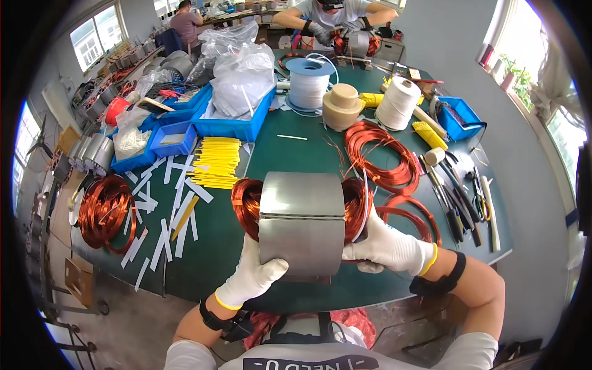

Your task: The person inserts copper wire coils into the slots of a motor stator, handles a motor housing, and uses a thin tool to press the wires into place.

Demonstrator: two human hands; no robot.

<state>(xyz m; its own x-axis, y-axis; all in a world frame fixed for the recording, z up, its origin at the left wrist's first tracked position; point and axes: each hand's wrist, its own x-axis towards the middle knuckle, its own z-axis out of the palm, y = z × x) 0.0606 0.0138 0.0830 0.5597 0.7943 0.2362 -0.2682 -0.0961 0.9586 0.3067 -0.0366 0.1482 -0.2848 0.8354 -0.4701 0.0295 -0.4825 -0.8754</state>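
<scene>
At green table (pixel 288 155), left hand (pixel 250 274) and right hand (pixel 391 248) clamped on one steel cylinder (pixel 301 237), two copper ends (pixel 245 206)

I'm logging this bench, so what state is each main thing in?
Steel cylinder: held sideways, copper windings bulging from both ends
Left hand: gloved, gripping its lower left
Right hand: gloved, holding its right end
Large blue bin: open, heaped with clear plastic
Yellow strips: piled together
White strips: scattered
Thread cone: standing

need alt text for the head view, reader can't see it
A white-gloved left hand and right hand hold a grey metal cylinder with copper windings bulging from both ends, at a green table. Around it are blue bins, yellow strips and loose copper coils; another person works opposite.
</scene>
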